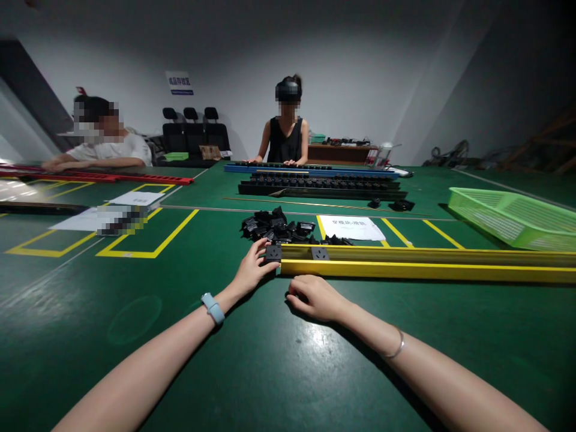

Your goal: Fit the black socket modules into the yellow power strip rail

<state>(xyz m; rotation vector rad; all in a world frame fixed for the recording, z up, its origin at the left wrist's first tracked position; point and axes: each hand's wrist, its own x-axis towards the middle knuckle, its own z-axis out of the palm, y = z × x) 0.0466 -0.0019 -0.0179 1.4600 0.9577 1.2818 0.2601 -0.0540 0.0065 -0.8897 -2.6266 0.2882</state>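
My left hand [253, 268] grips a black socket module [273, 253] between thumb and fingers. That module sits at the left end of a long yellow rail [405, 266], partly in its channel. Further right in the same channel is a second socket module [320, 254]. My right hand [318, 298] rests on the green table just in front of the rail, its fingers curled and nothing visible in them. Behind the rail's left end lies a heap of loose black modules [274, 225], with a few more strewn along the rail's far side.
A light green basket [508, 217] stands at the right. Paper sheets [351, 228] lie among yellow tape markings. Beyond are black rails [321, 187] and a blue rail [252, 168], with a person [288, 135] behind them. Another person [112, 147] leans over red rails [153, 179] at the left.
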